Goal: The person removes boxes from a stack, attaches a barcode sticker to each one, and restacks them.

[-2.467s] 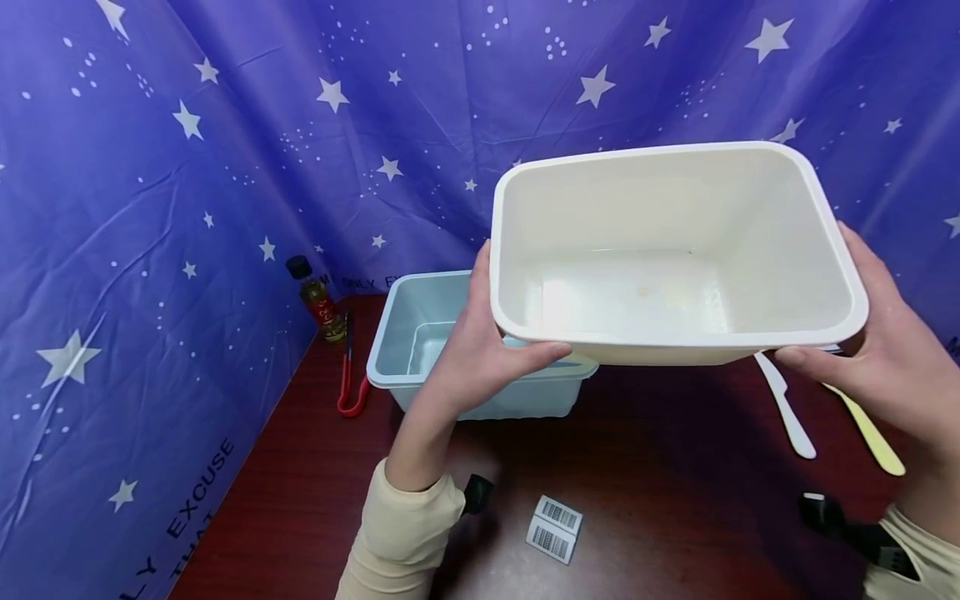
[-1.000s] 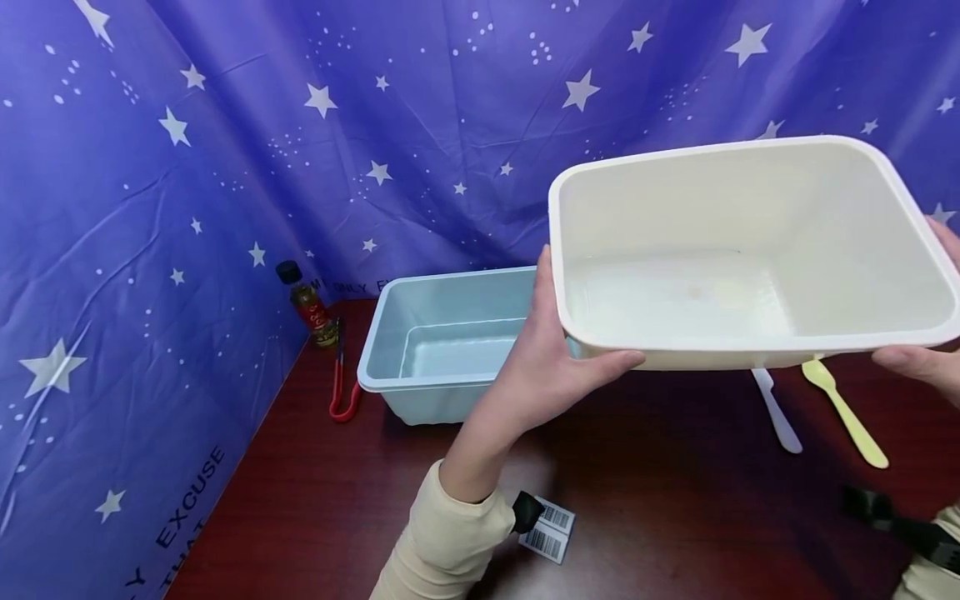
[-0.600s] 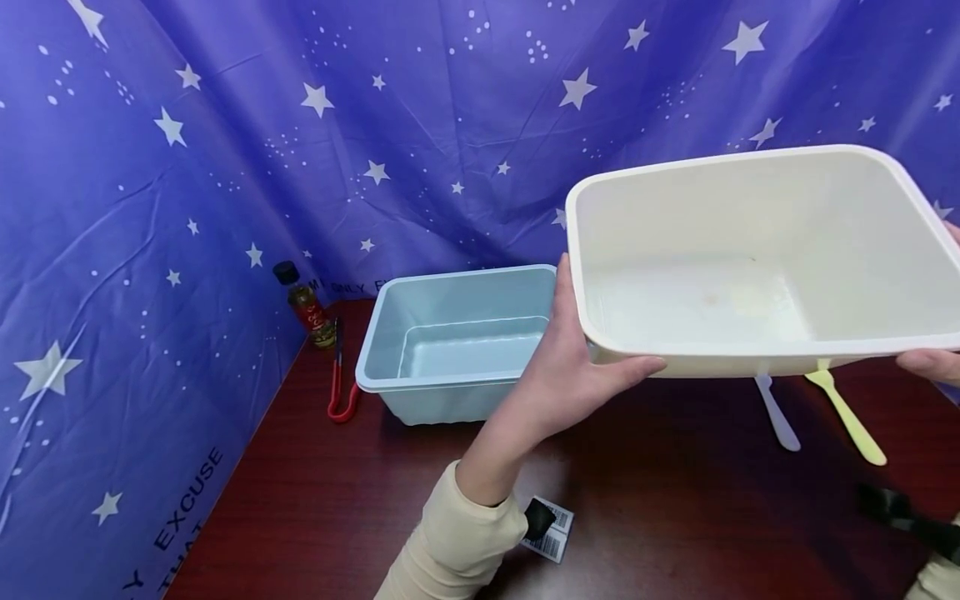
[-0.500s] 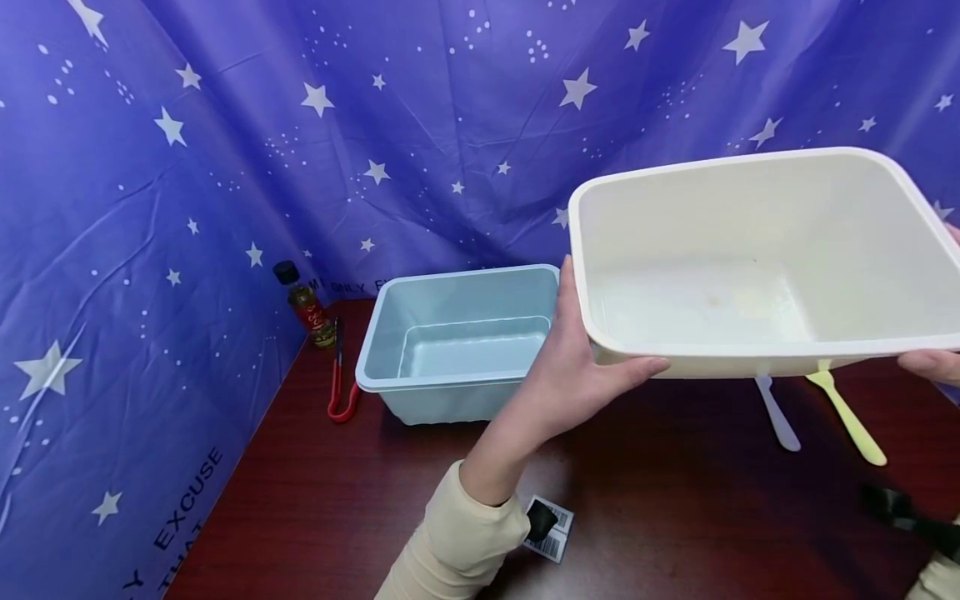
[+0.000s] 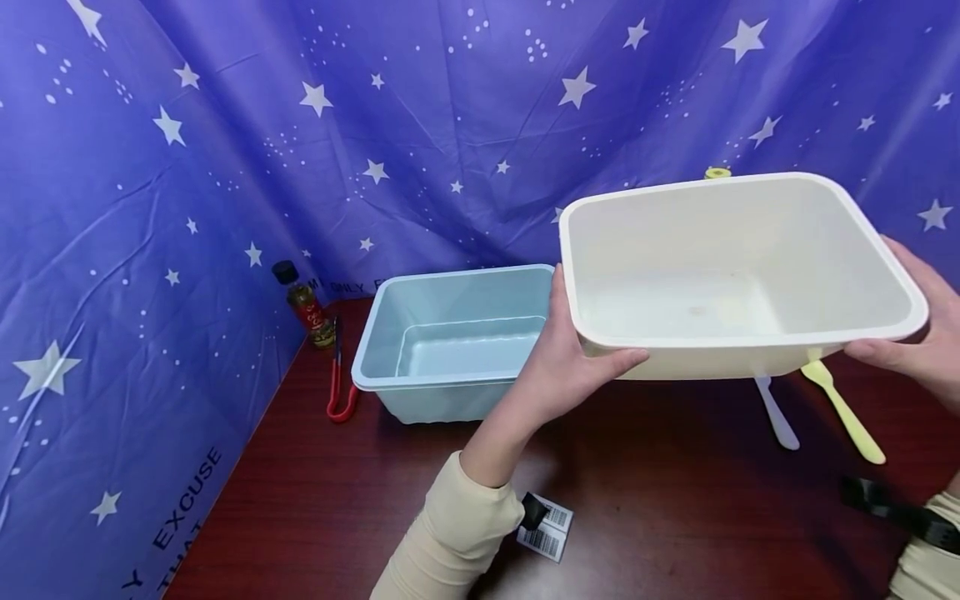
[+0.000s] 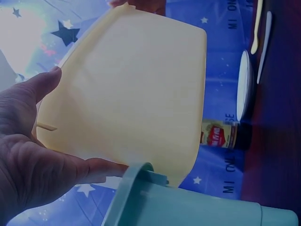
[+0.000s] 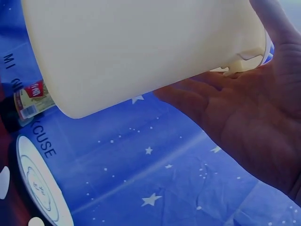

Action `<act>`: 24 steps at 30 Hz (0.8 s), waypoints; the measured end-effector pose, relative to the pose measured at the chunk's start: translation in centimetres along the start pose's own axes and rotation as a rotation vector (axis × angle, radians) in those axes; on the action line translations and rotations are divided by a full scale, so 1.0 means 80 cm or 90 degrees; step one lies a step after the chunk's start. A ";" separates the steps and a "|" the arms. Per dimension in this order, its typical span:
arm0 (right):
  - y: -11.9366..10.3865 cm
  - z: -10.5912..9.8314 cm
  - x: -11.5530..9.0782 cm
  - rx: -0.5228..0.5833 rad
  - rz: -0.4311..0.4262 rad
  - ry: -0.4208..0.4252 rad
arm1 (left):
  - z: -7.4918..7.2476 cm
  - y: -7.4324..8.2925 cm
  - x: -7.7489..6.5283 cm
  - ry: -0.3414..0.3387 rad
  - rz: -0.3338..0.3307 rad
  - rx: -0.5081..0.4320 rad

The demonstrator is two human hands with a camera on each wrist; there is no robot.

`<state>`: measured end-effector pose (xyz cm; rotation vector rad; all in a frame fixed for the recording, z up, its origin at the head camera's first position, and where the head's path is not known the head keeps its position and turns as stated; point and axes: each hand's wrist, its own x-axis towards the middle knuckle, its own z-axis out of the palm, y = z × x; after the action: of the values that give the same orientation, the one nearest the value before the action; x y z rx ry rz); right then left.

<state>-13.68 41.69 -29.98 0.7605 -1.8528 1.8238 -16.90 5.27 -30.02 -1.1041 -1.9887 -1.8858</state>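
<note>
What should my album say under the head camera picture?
Left hand and right hand hold a white tub near a blue tub, before a starry curtain.

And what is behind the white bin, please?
In the head view, a yellow top shows above the white bin; the rest is covered. A pale utensil and yellow utensil emerge below, upper ends covered. The left wrist view shows a partly covered red-labelled bottle.

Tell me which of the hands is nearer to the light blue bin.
The left. The left hand is right by the right end of the light blue bin; the right hand is farther right, at the white tub's far end.
</note>
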 end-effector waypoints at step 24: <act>-0.003 0.043 0.016 -0.177 0.145 -0.081 | -0.041 -0.017 -0.001 0.006 -0.069 -0.036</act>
<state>-14.21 38.12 -29.09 0.5966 -2.2973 1.6258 -18.81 2.29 -30.58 -1.0182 -2.0404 -2.0076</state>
